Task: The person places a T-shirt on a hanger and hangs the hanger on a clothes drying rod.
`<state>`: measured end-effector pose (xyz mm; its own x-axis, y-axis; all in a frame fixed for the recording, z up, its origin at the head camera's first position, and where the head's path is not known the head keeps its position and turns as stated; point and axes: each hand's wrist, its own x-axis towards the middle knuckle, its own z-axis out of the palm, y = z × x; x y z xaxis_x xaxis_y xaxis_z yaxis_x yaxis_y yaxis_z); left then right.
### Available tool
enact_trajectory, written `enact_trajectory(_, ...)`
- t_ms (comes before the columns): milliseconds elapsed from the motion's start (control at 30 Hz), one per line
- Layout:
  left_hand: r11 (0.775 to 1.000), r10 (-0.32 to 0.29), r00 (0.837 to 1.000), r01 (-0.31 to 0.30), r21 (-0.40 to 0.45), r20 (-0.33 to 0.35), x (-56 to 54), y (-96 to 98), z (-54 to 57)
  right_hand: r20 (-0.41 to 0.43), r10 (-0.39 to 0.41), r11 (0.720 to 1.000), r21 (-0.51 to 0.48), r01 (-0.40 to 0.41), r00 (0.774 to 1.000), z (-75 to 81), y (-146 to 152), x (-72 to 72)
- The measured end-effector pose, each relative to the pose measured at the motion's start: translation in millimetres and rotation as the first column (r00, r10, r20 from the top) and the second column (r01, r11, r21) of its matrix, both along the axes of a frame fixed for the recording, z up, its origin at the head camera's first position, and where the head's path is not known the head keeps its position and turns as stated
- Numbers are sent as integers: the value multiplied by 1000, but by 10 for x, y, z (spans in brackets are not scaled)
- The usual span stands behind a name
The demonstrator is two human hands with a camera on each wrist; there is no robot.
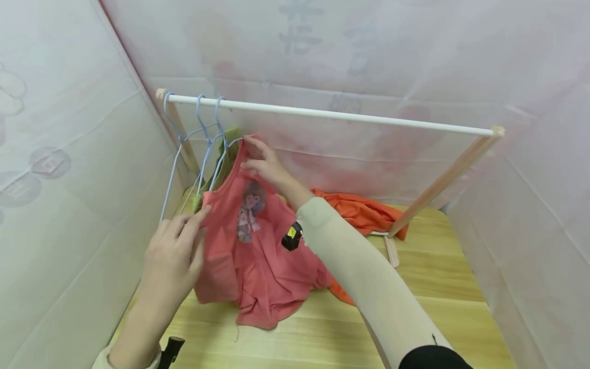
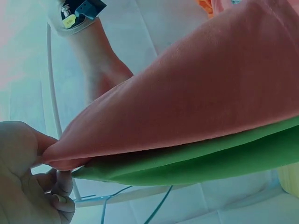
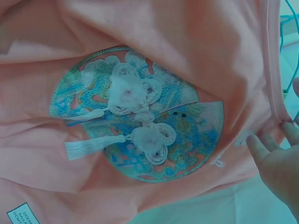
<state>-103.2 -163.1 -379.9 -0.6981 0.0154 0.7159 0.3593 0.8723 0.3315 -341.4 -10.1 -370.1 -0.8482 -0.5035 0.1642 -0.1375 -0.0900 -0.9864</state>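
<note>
A pink shirt [image 1: 276, 256] with a round embroidered patch and white tassels [image 3: 135, 112] drapes from a light blue hanger [image 1: 219, 120] on the rack's left part. My left hand [image 1: 172, 256] pinches the shirt's near shoulder between thumb and fingers, plain in the left wrist view. At the far shoulder, beside the neckline, my right hand [image 1: 265, 161] grips the fabric, with fingertips at the collar edge [image 3: 275, 84]. Just behind the pink cloth hangs a green garment [image 2: 210, 165] on another hanger. One more blue hanger [image 1: 171, 174] at the far left is bare.
The rack has a white rod [image 1: 332, 114] and wooden legs [image 1: 449, 174]. Orange cloth [image 1: 361, 211] lies at its right foot, partly behind my right arm. Below is a wood-grain table [image 1: 442, 287], and pale curtain-like walls [image 1: 544, 230] enclose it.
</note>
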Motion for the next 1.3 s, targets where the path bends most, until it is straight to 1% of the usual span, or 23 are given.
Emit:
enact_trajectory(100,1000,-5,1000,5,5,17,7,-39,-11,-5,-13,1000,-7,12,1000,-17,24,20)
enact_trajectory(167,1000,-10,1000,9,22,15,3,-69,-11,-20,-22,1000,20,22,1000,-1,90,47)
enact_trajectory(233,998,-14,1000,15,68,-15,-16,-106,1,-53,-31,998,57,34,998,-18,190,48)
enact_trajectory(300,991,-7,998,17,135,-69,-46,-150,25,-84,-38,994,103,46,996,-47,349,35)
enact_trajectory(333,986,5,995,12,169,-98,-63,-181,42,-100,-38,989,138,52,994,-67,454,29)
enact_trajectory(400,971,52,990,-20,236,-129,-86,-263,74,-130,-46,979,190,70,990,-153,690,4)
enact_trajectory(467,952,111,989,-78,295,-96,-89,-368,97,-143,-61,962,254,96,988,-241,973,25)
enact_trajectory(533,925,158,987,-142,352,-18,-95,-484,103,-150,-77,934,334,124,986,-367,1280,87)
enact_trajectory(600,895,162,980,-196,400,116,-105,-597,100,-149,-100,895,419,155,984,-539,1585,176)
enact_trajectory(633,883,146,970,-216,418,193,-116,-651,97,-160,-101,868,469,165,982,-636,1734,230)
enact_trajectory(667,877,121,958,-226,424,260,-133,-705,92,-172,-98,838,517,175,980,-745,1876,286)
enact_trajectory(733,872,40,918,-225,435,395,-173,-802,69,-191,-84,772,607,186,978,-960,2125,413)
enact_trajectory(767,871,-7,896,-213,442,445,-193,-846,53,-199,-68,740,648,184,978,-1062,2231,485)
enact_trajectory(800,872,-51,874,-197,449,484,-213,-885,33,-213,-49,705,685,185,976,-1159,2323,561)
enact_trajectory(833,873,-94,860,-171,457,502,-235,-908,11,-222,-30,677,712,183,975,-1255,2410,645)
enact_trajectory(900,866,-175,842,-115,487,510,-274,-930,-42,-242,3,632,752,186,970,-1425,2540,809)
enact_trajectory(967,856,-233,837,-66,513,495,-304,-927,-88,-287,42,584,784,210,957,-1583,2634,952)
enact_trajectory(1033,841,-274,839,-28,540,469,-337,-904,-124,-329,62,542,804,245,942,-1710,2693,1070)
enact_trajectory(1067,830,-289,840,-19,557,459,-351,-888,-134,-347,65,522,811,264,936,-1764,2712,1118)
enact_trajectory(1133,818,-282,849,-31,574,447,-369,-844,-147,-368,67,483,825,293,927,-1861,2734,1202)
enact_trajectory(1167,814,-269,855,-43,579,442,-374,-818,-152,-370,63,469,831,300,927,-1898,2735,1239)
enact_trajectory(1267,804,-215,877,-90,587,429,-378,-722,-165,-368,61,421,852,311,928,-1996,2724,1326)
enact_trajectory(1300,806,-195,886,-100,584,421,-379,-687,-170,-367,62,403,860,313,928,-2024,2720,1346)
